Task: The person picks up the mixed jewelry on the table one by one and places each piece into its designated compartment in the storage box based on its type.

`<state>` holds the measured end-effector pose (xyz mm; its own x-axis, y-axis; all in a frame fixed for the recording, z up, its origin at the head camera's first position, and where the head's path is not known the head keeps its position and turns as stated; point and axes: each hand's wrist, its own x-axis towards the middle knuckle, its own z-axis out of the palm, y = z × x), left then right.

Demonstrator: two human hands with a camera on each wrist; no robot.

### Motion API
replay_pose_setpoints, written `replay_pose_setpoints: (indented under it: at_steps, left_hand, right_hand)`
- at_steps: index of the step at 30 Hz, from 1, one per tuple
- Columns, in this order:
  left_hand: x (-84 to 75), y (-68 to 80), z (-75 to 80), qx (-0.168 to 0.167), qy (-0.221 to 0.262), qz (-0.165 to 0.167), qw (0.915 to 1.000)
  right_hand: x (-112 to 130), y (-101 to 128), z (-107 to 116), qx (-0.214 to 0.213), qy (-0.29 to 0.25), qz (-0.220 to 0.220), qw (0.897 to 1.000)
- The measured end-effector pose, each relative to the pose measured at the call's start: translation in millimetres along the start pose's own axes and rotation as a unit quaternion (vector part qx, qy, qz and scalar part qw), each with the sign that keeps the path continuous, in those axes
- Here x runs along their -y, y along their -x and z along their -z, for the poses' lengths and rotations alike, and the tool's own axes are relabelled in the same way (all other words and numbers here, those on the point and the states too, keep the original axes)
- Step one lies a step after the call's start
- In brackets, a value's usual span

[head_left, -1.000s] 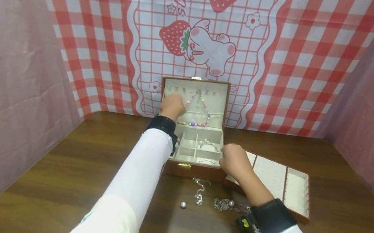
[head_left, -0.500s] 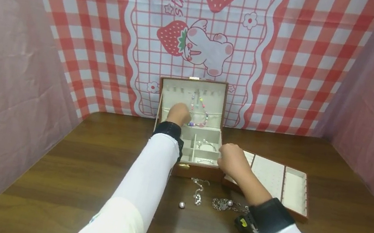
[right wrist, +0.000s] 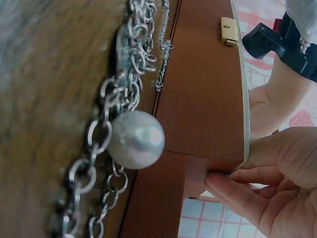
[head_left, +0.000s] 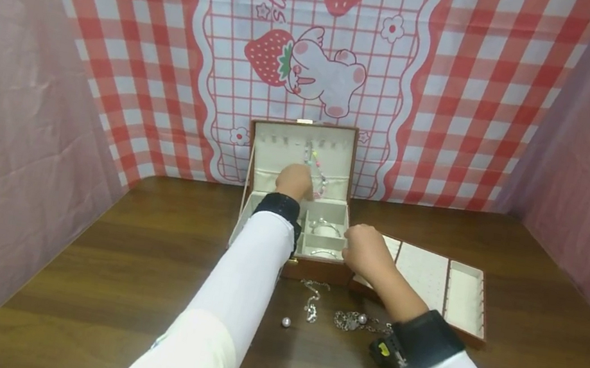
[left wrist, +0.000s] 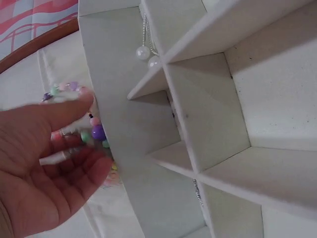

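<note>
A brown jewelry box point(head_left: 318, 270) stands open, its cream lid point(head_left: 271, 154) upright at the back. My left hand point(head_left: 294, 181) is at the lower lid, before a colorful bead necklace point(head_left: 322, 183) hanging from the lid. In the left wrist view, the thumb and loosely bent fingers lie around the beads, with a purple bead point(left wrist: 98, 132) showing in the gap; no firm pinch shows. My right hand point(head_left: 368, 251) grips the box's front right corner, thumb and fingers on either side of the wall in the right wrist view. Bracelets point(head_left: 325, 227) lie in the right compartments.
A divided tray point(head_left: 422, 277) lies right of the box, partly behind my right hand. On the wooden table in front are a silver chain point(head_left: 312, 307), a pearl bead point(head_left: 286, 322) and a tangled chain point(head_left: 348, 320). Pearl-ended chains point(left wrist: 143, 52) hang over a compartment wall.
My left hand has moved right and slightly down across the lid, now covering the necklace's lower part. The necklace's loop looks narrower. My right hand keeps its grip on the box corner.
</note>
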<state>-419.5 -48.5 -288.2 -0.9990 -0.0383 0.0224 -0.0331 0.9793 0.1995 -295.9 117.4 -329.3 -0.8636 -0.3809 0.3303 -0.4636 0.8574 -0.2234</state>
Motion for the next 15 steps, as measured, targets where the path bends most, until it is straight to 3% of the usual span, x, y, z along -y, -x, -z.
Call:
replay_pose_setpoints:
  at_steps: [6, 15]
  left_hand:
    - [5.4, 5.8, -0.2, 0.020, -0.005, -0.065, 0.9977]
    - [17.5, 8.1, 2.9, 0.042, 0.023, -0.114, 0.9923]
  right_hand:
    - [0.2, -0.6, 0.5, 0.001, 0.001, -0.005, 1.000]
    - [1.2, 0.4, 1.8, 0.005, 0.004, -0.006, 1.000]
